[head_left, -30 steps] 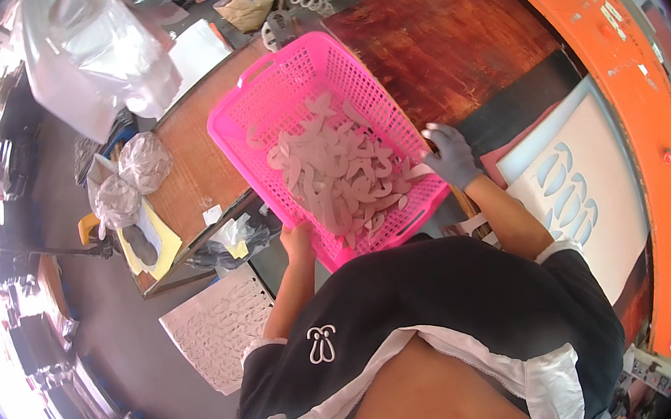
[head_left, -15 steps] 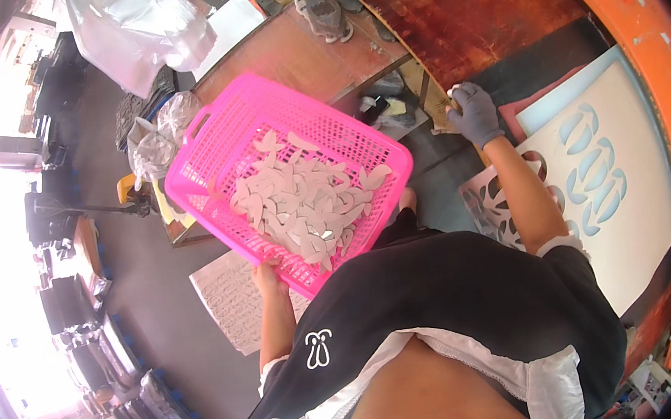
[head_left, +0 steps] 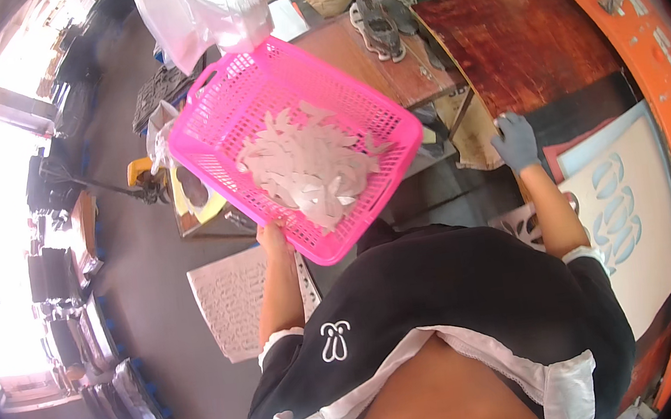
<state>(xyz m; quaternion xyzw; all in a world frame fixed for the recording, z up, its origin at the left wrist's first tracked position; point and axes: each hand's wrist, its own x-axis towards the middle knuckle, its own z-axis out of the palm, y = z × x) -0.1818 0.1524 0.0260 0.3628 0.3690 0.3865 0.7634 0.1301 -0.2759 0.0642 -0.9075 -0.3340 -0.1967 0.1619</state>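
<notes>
A pink perforated plastic basket [head_left: 339,244] hangs tilted in front of me, with a heap of pale, curved cut-out pieces [head_left: 305,159] inside. My bare left hand [head_left: 274,240] is closed on its near left rim. At the near left corner of a reddish-brown board [head_left: 528,47] is my right hand [head_left: 517,143], in a grey glove. Its thumb stands away from the fingers and it holds nothing that I can see. To the right of this hand lies a pale sheet [head_left: 641,208] with curved shapes cut out of it.
An orange machine frame [head_left: 663,73] curves along the right. Beyond the basket stands a wooden bench [head_left: 334,52] with a dark sandal-like object [head_left: 375,29]. A clear plastic bag [head_left: 206,17] is at the far left. A patterned pale sheet stack [head_left: 230,304] sits low on the left.
The basket has moved left relative to the bench, and the pieces in it have shifted. My right hand stays by the board's corner. The whole view has swung a little left.
</notes>
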